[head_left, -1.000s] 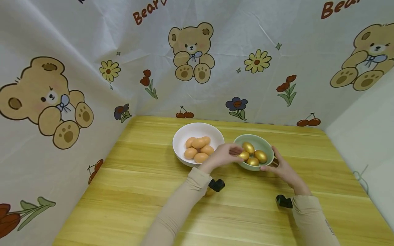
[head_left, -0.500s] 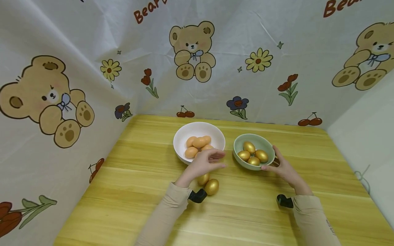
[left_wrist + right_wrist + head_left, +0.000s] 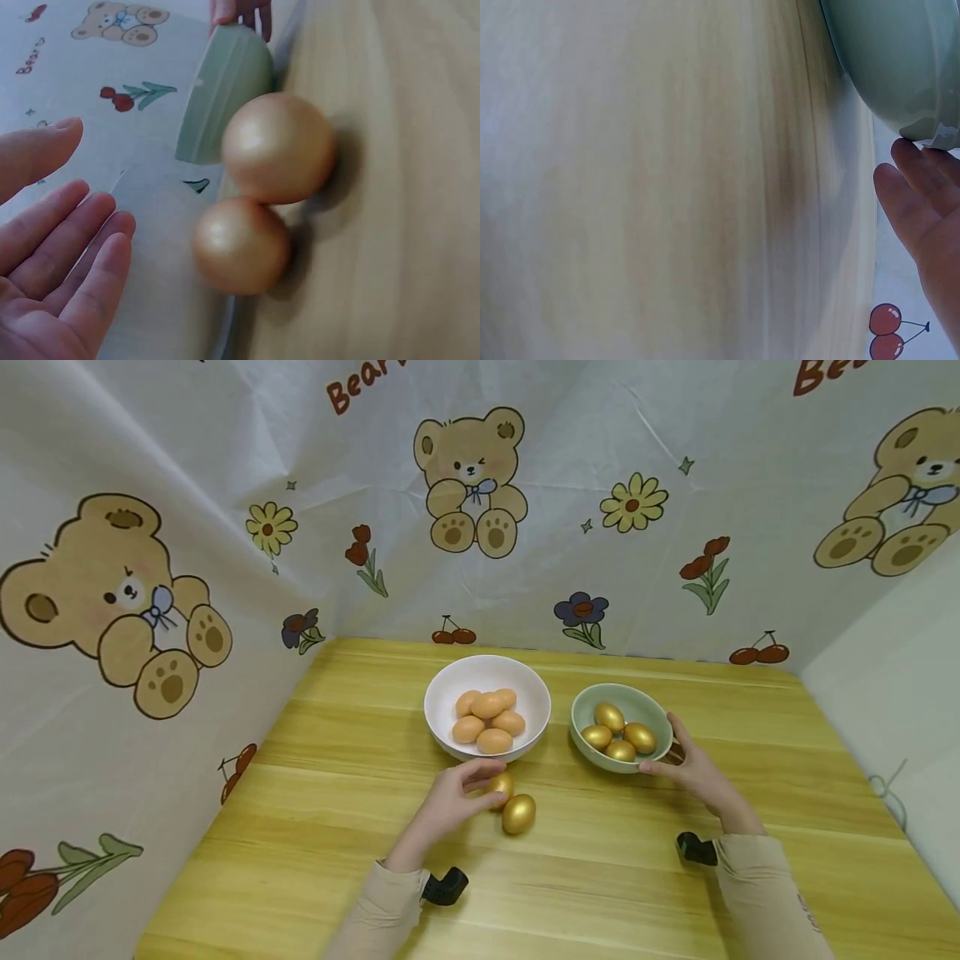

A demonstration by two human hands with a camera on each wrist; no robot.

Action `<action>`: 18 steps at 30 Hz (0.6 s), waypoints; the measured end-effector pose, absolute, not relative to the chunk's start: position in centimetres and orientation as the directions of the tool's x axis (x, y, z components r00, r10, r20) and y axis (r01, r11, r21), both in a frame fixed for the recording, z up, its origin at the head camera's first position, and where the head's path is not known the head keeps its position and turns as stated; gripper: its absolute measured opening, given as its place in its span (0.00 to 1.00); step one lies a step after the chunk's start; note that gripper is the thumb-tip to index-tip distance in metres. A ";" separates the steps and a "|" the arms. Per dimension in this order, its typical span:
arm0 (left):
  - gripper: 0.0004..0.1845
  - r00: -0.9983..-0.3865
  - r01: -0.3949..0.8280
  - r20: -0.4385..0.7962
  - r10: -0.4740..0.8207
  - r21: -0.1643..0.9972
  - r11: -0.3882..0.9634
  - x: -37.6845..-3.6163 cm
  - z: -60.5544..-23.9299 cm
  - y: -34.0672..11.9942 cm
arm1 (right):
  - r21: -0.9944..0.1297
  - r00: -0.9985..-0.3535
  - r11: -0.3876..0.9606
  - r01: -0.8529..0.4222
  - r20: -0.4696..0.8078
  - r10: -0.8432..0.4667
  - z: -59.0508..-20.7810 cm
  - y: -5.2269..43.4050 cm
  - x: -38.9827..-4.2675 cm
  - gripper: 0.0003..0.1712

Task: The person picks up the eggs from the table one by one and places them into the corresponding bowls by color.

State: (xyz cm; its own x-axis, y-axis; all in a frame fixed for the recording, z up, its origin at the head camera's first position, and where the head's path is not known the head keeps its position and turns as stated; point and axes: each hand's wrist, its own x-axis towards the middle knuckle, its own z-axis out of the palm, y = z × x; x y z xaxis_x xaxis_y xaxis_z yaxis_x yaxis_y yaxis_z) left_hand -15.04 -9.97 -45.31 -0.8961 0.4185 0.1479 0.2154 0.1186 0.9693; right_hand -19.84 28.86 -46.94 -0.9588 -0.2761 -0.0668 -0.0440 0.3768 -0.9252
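In the head view my left hand (image 3: pixel 450 802) is beside two golden eggs (image 3: pixel 519 814), with its thumb and fingers parted around the farther egg (image 3: pixel 502 785). The left wrist view shows the palm and fingers with nothing held, and both eggs (image 3: pixel 279 146) close together on the table. My right hand (image 3: pixel 697 777) holds the side of a light green bowl (image 3: pixel 626 766), thumb at the near rim and index finger at the right rim. Several golden eggs (image 3: pixel 640 737) lie in this bowl. To its left stands a white bowl (image 3: pixel 441 739) with several brown eggs (image 3: pixel 495 742).
The wood-grain table (image 3: pixel 315 827) meets a pale cloth (image 3: pixel 360 468) printed with bears and flowers at the back and left. A plain white surface (image 3: pixel 900 710) with a thin cord (image 3: pixel 891 789) borders the right side.
My left hand has moved left and nearer, from over the green bowl, past the white bowl, to the two golden eggs on the table. The right hand has stayed at the green bowl.
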 end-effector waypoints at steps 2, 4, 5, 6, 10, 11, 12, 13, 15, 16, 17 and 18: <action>0.22 -0.889 0.261 0.174 0.423 0.952 0.157 -14.5 -46.0 -9.8 | -0.925 -0.959 0.377 -0.042 -0.069 -0.275 -46.9 28.9 -19.8 0.60; 0.22 -0.879 0.308 0.195 0.436 0.929 0.205 -14.0 -46.6 -9.4 | -0.925 -0.960 0.378 -0.043 -0.066 -0.272 -46.9 28.9 -19.8 0.59; 0.23 -0.875 0.321 0.198 0.442 0.920 0.223 -13.8 -46.8 -9.1 | -0.925 -0.960 0.378 -0.045 -0.064 -0.272 -46.9 28.9 -19.8 0.59; 0.23 -0.871 0.337 0.204 0.447 0.910 0.240 -13.6 -46.9 -8.8 | -0.923 -0.961 0.381 -0.047 -0.062 -0.271 -46.9 29.0 -19.8 0.59; 0.23 -0.862 0.382 0.223 0.456 0.876 0.294 -13.2 -47.5 -7.9 | -0.922 -0.959 0.383 -0.050 -0.063 -0.276 -46.9 28.9 -19.8 0.59; 0.22 -0.858 0.399 0.232 0.458 0.864 0.309 -13.2 -47.7 -7.7 | -0.922 -0.958 0.383 -0.051 -0.063 -0.279 -46.9 28.9 -19.8 0.59; 0.22 -0.856 0.410 0.238 0.459 0.853 0.322 -13.2 -47.8 -7.5 | -0.922 -0.958 0.385 -0.051 -0.064 -0.279 -46.9 28.8 -19.8 0.59; 0.22 -0.854 0.420 0.243 0.461 0.844 0.334 -13.1 -48.0 -7.4 | -0.922 -0.958 0.385 -0.051 -0.064 -0.281 -47.0 28.8 -19.8 0.59; 0.22 -0.851 0.434 0.244 0.465 0.825 0.362 -13.1 -48.2 -7.2 | -0.921 -0.958 0.386 -0.055 -0.061 -0.280 -47.1 28.9 -19.9 0.59; 0.23 -0.849 0.441 0.248 0.467 0.818 0.369 -13.1 -48.2 -7.1 | -0.920 -0.958 0.387 -0.056 -0.059 -0.279 -47.1 28.9 -19.9 0.59; 0.23 -0.848 0.447 0.249 0.468 0.811 0.378 -13.0 -48.3 -7.0 | -0.919 -0.959 0.389 -0.058 -0.058 -0.279 -47.1 29.0 -20.0 0.59; 0.23 -0.849 0.445 0.246 0.468 0.809 0.384 -13.0 -48.3 -6.9 | -0.921 -0.959 0.386 -0.059 -0.055 -0.279 -47.2 29.0 -20.0 0.59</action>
